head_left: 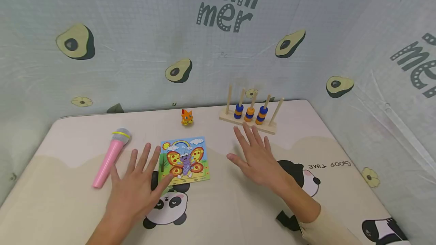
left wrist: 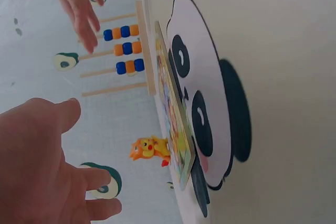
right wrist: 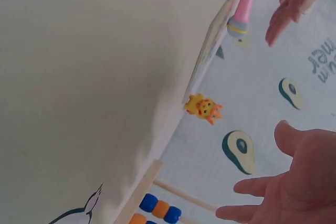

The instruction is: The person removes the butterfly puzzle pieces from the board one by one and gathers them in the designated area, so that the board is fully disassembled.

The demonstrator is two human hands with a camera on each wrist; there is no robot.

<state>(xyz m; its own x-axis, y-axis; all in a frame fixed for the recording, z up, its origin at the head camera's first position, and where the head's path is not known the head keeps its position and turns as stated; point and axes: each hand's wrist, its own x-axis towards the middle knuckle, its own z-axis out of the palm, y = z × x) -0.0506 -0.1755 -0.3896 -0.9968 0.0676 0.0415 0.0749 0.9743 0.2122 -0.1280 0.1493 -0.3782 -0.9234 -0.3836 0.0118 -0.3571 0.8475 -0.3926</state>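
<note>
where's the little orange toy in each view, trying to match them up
Head: orange toy slightly left of centre, beyond the butterfly board.
Left wrist: below centre, slightly left.
Right wrist: just right of centre.
Shared landmark: wooden bead rack, right of the toy in head, above it in left wrist, below and left in right wrist.

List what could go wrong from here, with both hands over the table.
1. The pink microphone lies on its side by the left hand; a bump might set it rolling.
2. The left thumb overlaps the butterfly picture in the head view, so lowering that hand could shift it.
3. The right hand is in front of the bead stand; a careless forward sweep might catch its upright pegs and tip it.
</note>
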